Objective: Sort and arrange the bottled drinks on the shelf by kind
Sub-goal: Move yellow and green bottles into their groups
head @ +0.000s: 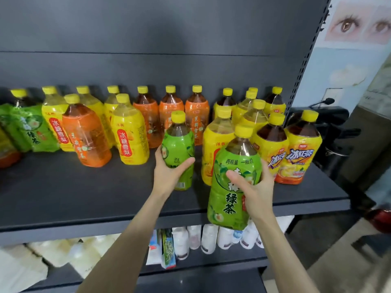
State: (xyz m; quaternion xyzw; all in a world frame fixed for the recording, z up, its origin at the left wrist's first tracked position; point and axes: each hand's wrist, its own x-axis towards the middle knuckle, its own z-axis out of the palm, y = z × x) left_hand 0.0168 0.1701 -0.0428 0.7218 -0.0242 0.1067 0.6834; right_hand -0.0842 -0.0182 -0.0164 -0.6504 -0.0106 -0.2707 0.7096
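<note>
Your left hand [168,175] has its fingers and thumb curled round the farther green tea bottle [179,144]. This bottle is upright over the middle of the shelf [84,197]; whether its base touches the board, you cannot tell. Your right hand [256,190] grips the nearer green tea bottle [230,199], which is slightly tilted, in front of the shelf's front edge. Behind them stand yellow-label bottles [131,142] and orange-label bottles [171,111] in mixed rows.

shelf [84,187] left end: outermost bottle [7,157] cut by picture edge | green tea bottle [224,208] hides yellow bottle [211,140] label | small green bottle [179,144] print unreadable | lower white bottles [208,240] tops behind shelf edge | red object [380,218] cropped
</note>
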